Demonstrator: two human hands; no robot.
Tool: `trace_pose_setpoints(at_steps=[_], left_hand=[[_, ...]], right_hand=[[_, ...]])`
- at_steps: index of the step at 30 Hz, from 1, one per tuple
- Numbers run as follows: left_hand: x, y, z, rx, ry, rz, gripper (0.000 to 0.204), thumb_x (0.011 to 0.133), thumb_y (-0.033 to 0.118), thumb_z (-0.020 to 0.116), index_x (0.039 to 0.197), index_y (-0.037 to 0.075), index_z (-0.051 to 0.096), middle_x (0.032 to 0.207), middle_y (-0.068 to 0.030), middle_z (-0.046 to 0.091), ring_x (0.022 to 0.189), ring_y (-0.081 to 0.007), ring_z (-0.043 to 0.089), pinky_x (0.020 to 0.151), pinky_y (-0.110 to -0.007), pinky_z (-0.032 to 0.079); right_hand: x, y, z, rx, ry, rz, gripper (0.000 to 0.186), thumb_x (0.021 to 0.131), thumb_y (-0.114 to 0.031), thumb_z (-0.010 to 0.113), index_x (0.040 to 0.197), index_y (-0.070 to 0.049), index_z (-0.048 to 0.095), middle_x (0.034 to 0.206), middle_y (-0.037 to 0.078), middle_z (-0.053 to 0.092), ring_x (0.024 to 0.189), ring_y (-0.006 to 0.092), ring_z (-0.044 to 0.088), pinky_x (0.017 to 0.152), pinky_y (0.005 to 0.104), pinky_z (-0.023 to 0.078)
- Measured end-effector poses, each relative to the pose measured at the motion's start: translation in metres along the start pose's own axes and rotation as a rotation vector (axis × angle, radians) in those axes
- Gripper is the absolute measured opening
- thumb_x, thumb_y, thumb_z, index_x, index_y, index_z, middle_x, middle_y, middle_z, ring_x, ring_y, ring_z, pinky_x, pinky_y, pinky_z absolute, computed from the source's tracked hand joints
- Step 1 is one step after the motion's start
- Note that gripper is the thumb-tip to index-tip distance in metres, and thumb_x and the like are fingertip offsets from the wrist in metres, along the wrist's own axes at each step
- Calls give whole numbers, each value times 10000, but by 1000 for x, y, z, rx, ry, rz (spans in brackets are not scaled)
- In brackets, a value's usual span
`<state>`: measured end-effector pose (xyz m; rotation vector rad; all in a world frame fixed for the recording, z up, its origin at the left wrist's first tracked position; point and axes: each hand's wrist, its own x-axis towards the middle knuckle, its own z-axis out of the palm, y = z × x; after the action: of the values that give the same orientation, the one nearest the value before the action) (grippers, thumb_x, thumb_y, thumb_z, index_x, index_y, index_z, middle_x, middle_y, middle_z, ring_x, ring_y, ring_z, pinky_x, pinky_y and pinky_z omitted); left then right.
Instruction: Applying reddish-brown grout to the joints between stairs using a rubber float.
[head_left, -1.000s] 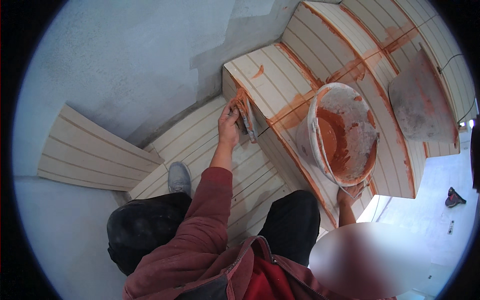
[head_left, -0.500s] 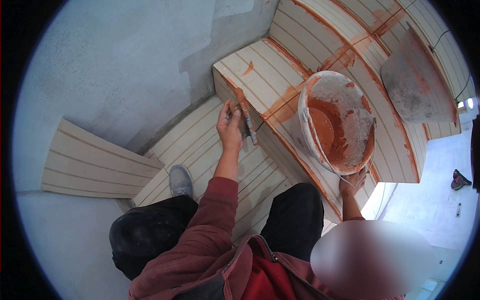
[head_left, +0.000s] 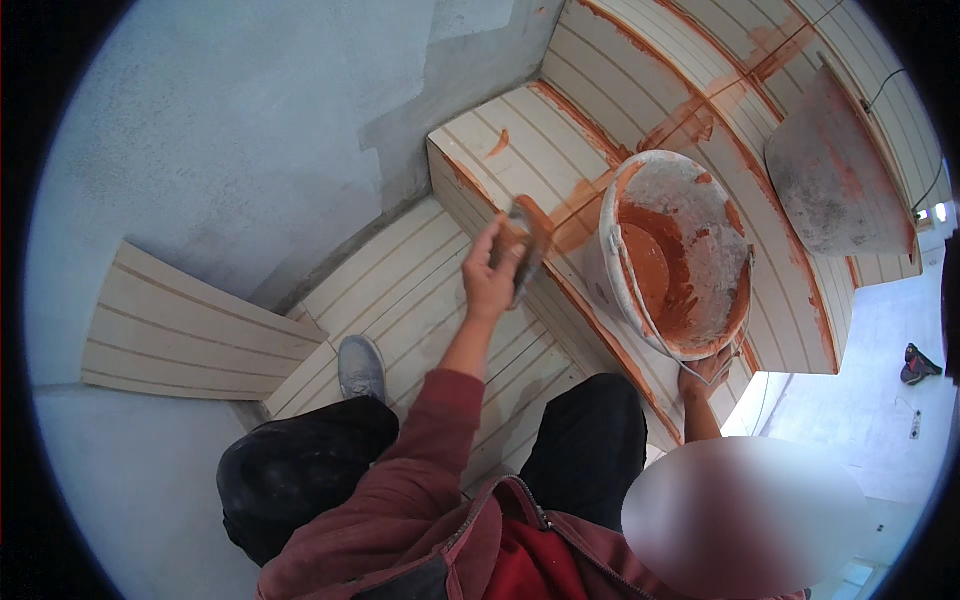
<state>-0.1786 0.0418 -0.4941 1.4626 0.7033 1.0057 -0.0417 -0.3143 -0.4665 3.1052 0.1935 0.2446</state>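
Note:
My left hand [head_left: 490, 270] is closed round a flat float [head_left: 528, 245] smeared with orange grout, its outline blurred by motion. The float is over the front edge of the lower tiled step [head_left: 530, 135]. A whitish bucket [head_left: 612, 265] stands tilted on that step to the right, its mouth turned toward me. Wet orange grout [head_left: 650, 265] lies in its bottom and streaks its inner wall. My right hand [head_left: 708, 375] grips the bucket's near side beside the wire handle [head_left: 672, 348], with part of the fingers hidden.
Orange grout fills joints along the steps. A grey, orange-stained tub-like thing [head_left: 830, 165] stands at upper right. A loose striped panel [head_left: 190, 335] leans by the left wall [head_left: 240, 120]. My shoe [head_left: 361, 367] rests on the striped floor. A dark object [head_left: 920, 363] lies far right.
My left hand has moved right and slightly down with the float, which has turned and is blurred. The bucket sits slightly lower in the picture; my right hand remains on it.

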Motion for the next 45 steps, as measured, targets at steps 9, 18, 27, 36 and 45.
trace_pose_setpoints(at_steps=[9,18,27,36,45], left_hand=[[4,0,-4,78,-49,19,448,818,57,615,1245,5,490,1156,-94,572,1061,-169,525,918,-277,405],[51,-11,-44,-623,183,-370,411,866,71,579,1264,56,477,1091,-105,585,1036,-173,545,875,-293,444],[26,-39,-37,-898,-127,-433,364,879,55,515,1238,6,474,1140,-64,566,1075,-162,512,941,-300,383],[7,-17,-37,-947,-4,-383,367,877,56,528,1226,-44,478,1118,-102,583,1001,-174,565,893,-298,434],[-15,17,12,126,1,107,449,734,87,695,1164,31,580,1066,-147,632,979,-231,605,857,-312,458]], right_hand=[[-2,-10,-8,19,-62,16,652,840,-465,430,1336,-49,352,1362,163,370,1249,373,292,1041,485,189],[-2,-5,-3,25,-27,1,653,844,-471,420,1330,-39,359,1376,151,357,1253,366,287,1037,489,191],[-2,-2,2,-8,-9,-18,675,835,-479,439,1338,-39,340,1376,152,348,1241,374,291,1029,498,196],[-4,-5,-2,21,22,-4,635,837,-427,459,1342,-61,341,1363,155,352,1232,368,308,1024,501,207],[-1,2,1,47,36,1,629,833,-432,468,1329,-63,352,1347,168,360,1252,352,297,1027,491,207]])
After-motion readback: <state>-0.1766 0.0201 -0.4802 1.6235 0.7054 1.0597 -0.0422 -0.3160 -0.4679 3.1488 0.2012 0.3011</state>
